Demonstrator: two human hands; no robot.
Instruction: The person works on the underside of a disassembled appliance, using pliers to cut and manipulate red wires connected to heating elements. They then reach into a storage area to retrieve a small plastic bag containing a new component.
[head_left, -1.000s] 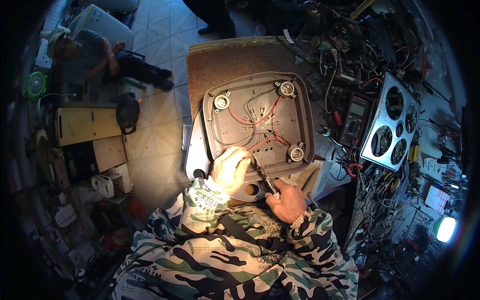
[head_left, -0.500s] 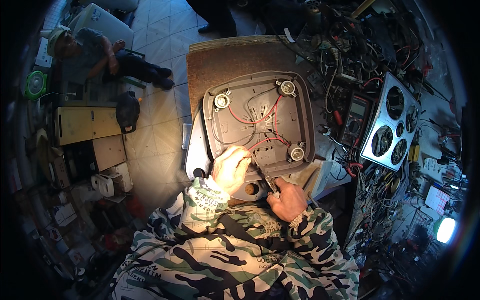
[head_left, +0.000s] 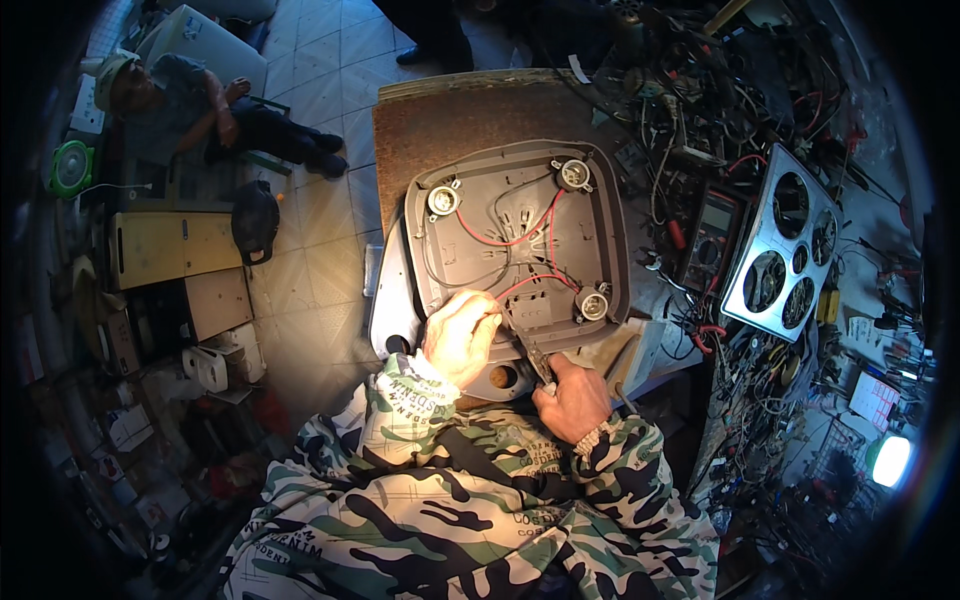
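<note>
A square grey-brown plastic shell (head_left: 590,240) with rounded corners lies hollow side up in front of me. Round metal fittings (head_left: 574,176) sit at three of its corners; my left hand hides the fourth. Red wire (head_left: 535,279) and dark wire (head_left: 432,268) run across its inside. Over the near left corner, my left hand (head_left: 462,338) has its fingers pinched together where the red wire ends, seemingly on that wire. My right hand (head_left: 573,400) is closed round a pair of pliers (head_left: 537,362), whose tip reaches over the near rim close to my left fingertips.
A brown board (head_left: 430,120) lies under the shell. To the right are a multimeter (head_left: 712,232), a metal plate with round holes (head_left: 783,250) and heaps of cables. One person (head_left: 205,110) sits at the far left; another person's legs (head_left: 430,35) show at the top.
The pliers and my right hand have shifted very slightly. My left hand and the shell look the same.
</note>
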